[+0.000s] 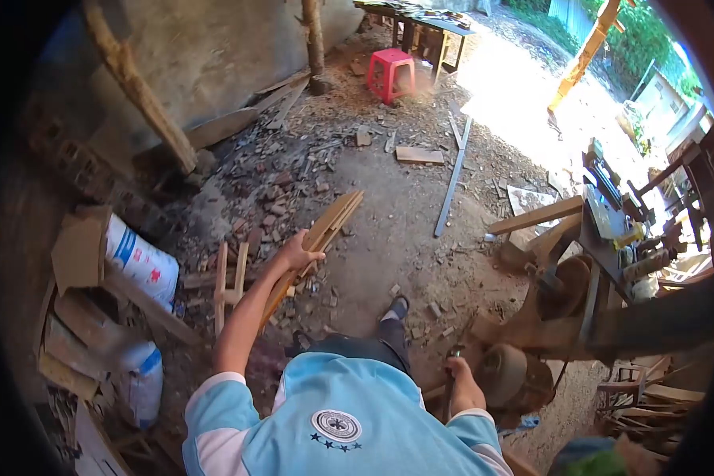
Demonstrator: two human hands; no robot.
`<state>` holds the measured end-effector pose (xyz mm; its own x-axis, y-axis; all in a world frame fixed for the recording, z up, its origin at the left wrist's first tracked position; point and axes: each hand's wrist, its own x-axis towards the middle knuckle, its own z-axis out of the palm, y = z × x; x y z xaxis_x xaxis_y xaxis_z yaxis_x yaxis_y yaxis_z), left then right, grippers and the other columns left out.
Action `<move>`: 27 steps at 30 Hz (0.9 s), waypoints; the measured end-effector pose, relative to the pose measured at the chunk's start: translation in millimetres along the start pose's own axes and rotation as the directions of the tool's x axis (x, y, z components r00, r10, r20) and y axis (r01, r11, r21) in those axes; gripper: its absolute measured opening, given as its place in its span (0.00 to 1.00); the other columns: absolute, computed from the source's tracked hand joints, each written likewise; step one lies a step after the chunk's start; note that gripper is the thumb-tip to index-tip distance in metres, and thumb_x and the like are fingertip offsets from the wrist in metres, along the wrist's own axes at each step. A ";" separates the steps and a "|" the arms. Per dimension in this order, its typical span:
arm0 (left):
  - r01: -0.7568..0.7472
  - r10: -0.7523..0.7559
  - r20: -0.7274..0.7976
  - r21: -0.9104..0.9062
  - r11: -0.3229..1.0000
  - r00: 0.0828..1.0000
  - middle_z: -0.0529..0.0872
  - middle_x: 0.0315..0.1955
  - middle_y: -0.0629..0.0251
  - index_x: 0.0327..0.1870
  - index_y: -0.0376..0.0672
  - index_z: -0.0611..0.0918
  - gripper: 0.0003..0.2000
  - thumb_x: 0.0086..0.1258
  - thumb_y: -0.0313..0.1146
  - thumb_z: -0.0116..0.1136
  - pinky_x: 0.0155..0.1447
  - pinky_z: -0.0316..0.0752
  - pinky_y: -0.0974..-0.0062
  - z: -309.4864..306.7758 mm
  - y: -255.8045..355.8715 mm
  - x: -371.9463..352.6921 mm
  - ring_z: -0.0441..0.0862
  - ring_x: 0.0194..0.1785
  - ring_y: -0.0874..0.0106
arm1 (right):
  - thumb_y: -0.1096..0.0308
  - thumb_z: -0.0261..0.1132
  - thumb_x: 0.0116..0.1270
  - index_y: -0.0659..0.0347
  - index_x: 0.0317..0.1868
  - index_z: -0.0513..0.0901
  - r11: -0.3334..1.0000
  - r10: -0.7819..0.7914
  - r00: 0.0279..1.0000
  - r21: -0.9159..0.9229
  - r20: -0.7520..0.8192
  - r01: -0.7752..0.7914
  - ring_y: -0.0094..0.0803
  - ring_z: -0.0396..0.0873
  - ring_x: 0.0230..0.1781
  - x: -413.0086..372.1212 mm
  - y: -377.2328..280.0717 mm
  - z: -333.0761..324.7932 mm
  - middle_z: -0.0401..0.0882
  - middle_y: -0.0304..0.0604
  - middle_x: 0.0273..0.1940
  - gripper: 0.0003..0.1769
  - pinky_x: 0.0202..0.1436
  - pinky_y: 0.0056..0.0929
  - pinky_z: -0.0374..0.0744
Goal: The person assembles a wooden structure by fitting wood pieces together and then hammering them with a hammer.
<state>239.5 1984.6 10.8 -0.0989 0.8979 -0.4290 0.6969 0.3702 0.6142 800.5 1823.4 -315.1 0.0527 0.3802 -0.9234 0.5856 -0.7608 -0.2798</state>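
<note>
Clasping wooden slats (329, 226), left fingers (312, 255) curled shut

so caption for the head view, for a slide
Left hand holds wooden slats above the dirt floor; right hand grips a dark handle.

The place is an open-sided woodworking workshop on a dirt floor (389, 230). Evidence: wood offcuts and rubble (285, 182) lie against the bare concrete wall (214, 47) at upper left. A bundle of wooden strips (333, 222) sits at centre, and a long slat (452, 186) lies on the ground beyond it. A machine bench (611, 230) loaded with tools occupies the right edge. A worktable (420, 20) and a red plastic stool (390, 73) stand at top centre. Unfinished chair frames (650, 389) are stacked at lower right.
</note>
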 end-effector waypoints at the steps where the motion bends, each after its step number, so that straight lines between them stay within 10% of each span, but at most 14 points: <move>1: 0.009 -0.009 0.009 0.003 1.000 1.000 0.79 0.53 0.51 0.62 0.39 0.68 0.38 0.51 0.47 0.70 0.57 0.74 0.62 -2.3 22.8 28.2 0.78 0.55 0.60 | 0.66 0.67 0.52 0.60 0.28 0.80 0.999 0.016 0.993 -0.051 0.120 -0.010 0.34 0.75 0.23 40.0 5.1 -16.2 0.78 0.41 0.24 0.07 0.28 0.36 0.71; 2: 0.028 -0.028 0.028 0.007 1.000 0.999 0.79 0.53 0.51 0.61 0.39 0.68 0.37 0.51 0.47 0.70 0.57 0.74 0.62 1.5 38.9 54.0 0.78 0.55 0.61 | 0.66 0.68 0.51 0.58 0.27 0.80 0.994 0.050 0.969 -0.104 0.244 -0.025 0.34 0.74 0.22 62.4 10.2 -26.4 0.77 0.41 0.24 0.07 0.27 0.37 0.70; 3: 0.003 -0.002 0.058 -0.010 1.000 0.998 0.79 0.53 0.51 0.62 0.38 0.68 0.39 0.51 0.47 0.70 0.57 0.74 0.62 7.9 42.3 96.1 0.78 0.55 0.60 | 0.66 0.68 0.50 0.59 0.29 0.81 0.868 -0.087 0.994 0.485 -0.068 0.109 0.35 0.76 0.24 57.3 7.7 -16.0 0.78 0.42 0.25 0.08 0.29 0.35 0.72; 4: -0.023 0.023 0.054 0.005 1.000 0.998 0.79 0.52 0.50 0.61 0.37 0.68 0.39 0.51 0.48 0.71 0.57 0.74 0.63 12.2 52.0 133.0 0.78 0.55 0.59 | 0.66 0.69 0.48 0.60 0.30 0.83 0.436 -0.026 0.909 0.814 -0.416 0.384 0.36 0.77 0.27 57.3 -6.0 -24.4 0.78 0.43 0.25 0.09 0.31 0.34 0.74; 8: -0.102 0.100 0.044 0.051 0.994 0.994 0.79 0.51 0.48 0.61 0.34 0.68 0.40 0.51 0.51 0.70 0.58 0.73 0.64 13.4 120.6 249.2 0.78 0.55 0.59 | 0.70 0.68 0.48 0.58 0.32 0.80 0.886 0.079 0.982 0.463 -0.174 0.011 0.31 0.75 0.22 91.3 -178.5 -168.4 0.77 0.40 0.26 0.09 0.21 0.33 0.70; 13: -0.080 0.105 0.153 -0.162 0.984 0.983 0.78 0.54 0.49 0.61 0.35 0.70 0.42 0.52 0.58 0.67 0.60 0.70 0.66 -2.7 232.5 371.9 0.76 0.57 0.61 | 0.71 0.68 0.48 0.65 0.37 0.80 0.845 -0.290 0.863 0.312 -0.414 0.434 0.29 0.79 0.24 56.2 -371.5 -315.3 0.79 0.42 0.25 0.14 0.27 0.30 0.76; 19: -0.235 0.342 0.242 -0.381 0.894 0.908 0.75 0.57 0.53 0.66 0.38 0.66 0.45 0.53 0.62 0.65 0.64 0.66 0.66 -15.6 342.1 606.7 0.71 0.62 0.62 | 0.72 0.67 0.47 0.59 0.35 0.82 0.826 -0.434 0.771 0.136 -0.465 0.547 0.23 0.72 0.22 209.8 -466.6 -450.6 0.76 0.36 0.24 0.11 0.26 0.25 0.72; 24: -0.257 0.380 0.239 -0.420 0.870 0.894 0.76 0.55 0.53 0.67 0.40 0.64 0.43 0.56 0.58 0.65 0.64 0.65 0.67 -41.8 438.5 789.2 0.73 0.61 0.65 | 0.67 0.77 0.41 0.62 0.36 0.85 0.997 -0.061 0.925 0.016 -0.374 0.072 0.27 0.79 0.29 340.6 -492.6 -520.8 0.83 0.39 0.31 0.18 0.33 0.30 0.78; 27: -0.076 0.378 0.433 -0.570 0.818 0.819 0.81 0.42 0.60 0.59 0.43 0.71 0.33 0.60 0.56 0.63 0.45 0.77 0.71 -56.6 494.1 869.6 0.81 0.43 0.70 | 0.61 0.72 0.49 0.65 0.43 0.84 0.992 0.101 0.972 0.095 -0.212 -0.082 0.31 0.81 0.40 250.6 -599.6 -551.3 0.84 0.47 0.38 0.22 0.43 0.34 0.78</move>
<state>457.7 2961.8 -21.3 0.4897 0.7718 -0.4056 0.1727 0.3701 0.9128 908.6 2664.8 -233.9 0.2813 0.4042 -0.8703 0.4995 -0.8361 -0.2269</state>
